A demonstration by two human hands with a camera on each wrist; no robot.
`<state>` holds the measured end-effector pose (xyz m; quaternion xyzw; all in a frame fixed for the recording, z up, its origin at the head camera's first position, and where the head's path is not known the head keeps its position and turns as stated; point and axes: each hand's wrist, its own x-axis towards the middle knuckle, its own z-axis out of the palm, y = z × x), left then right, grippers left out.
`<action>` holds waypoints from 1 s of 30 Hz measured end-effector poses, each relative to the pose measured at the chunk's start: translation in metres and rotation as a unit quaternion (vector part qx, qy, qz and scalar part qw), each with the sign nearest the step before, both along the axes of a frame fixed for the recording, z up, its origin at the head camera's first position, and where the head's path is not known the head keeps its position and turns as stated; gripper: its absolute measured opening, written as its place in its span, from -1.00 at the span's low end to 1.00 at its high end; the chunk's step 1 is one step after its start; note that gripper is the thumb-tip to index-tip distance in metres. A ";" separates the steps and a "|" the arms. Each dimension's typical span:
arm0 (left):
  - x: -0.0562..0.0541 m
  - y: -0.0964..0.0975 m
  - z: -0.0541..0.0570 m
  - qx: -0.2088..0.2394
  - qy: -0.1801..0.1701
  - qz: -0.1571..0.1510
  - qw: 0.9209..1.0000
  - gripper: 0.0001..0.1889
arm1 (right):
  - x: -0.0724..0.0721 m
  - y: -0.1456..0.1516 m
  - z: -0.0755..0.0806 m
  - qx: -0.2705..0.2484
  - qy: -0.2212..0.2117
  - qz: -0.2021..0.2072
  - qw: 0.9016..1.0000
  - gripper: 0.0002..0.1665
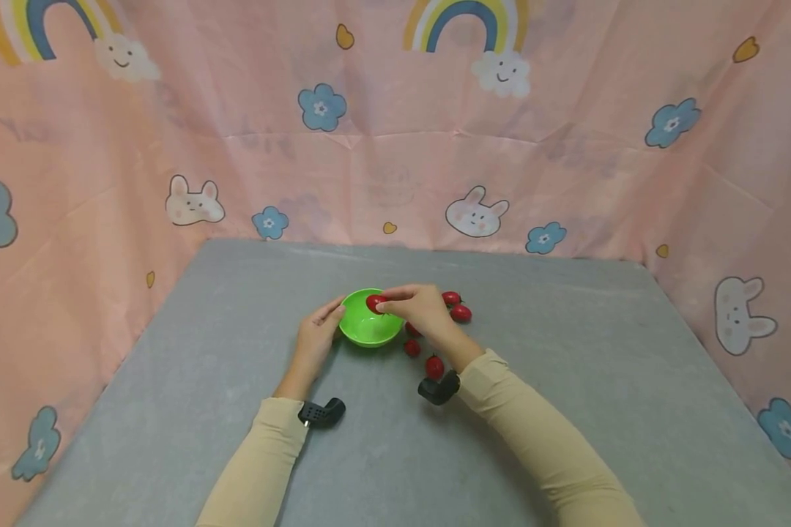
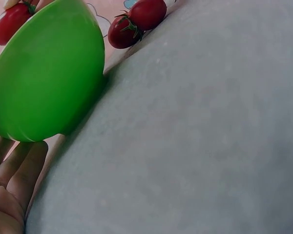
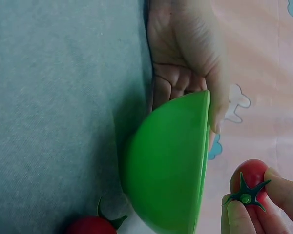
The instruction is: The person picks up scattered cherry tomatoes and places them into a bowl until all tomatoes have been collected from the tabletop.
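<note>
Right fingers [image 3: 288, 195] pinch tomato [image 3: 250, 176]; loose tomatoes [image 1: 461, 314] beside bowl [image 1: 371, 334]; cloth [image 1: 395, 102] behind.

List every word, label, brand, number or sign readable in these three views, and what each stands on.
No readable text: none on the green bowl, the tomatoes or the black wrist devices.
Faint marks on the pink curtain are too blurred to read.

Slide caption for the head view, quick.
Left hand holds a bowl; right hand pinches a tomato above it, more tomatoes alongside.
</note>
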<state>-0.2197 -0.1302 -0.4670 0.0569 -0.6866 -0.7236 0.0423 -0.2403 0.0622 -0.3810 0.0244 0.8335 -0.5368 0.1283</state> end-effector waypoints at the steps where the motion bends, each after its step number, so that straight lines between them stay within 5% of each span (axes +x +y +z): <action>1: 0.000 0.000 0.000 0.000 0.000 0.000 1.000 -0.59 | 0.000 -0.001 0.000 0.003 0.001 0.003 1.000 -0.62; 30: 0.000 -0.002 -0.001 -0.006 -0.017 -0.004 1.000 -0.59 | -0.008 -0.025 -0.015 0.051 0.071 0.053 0.995 -0.69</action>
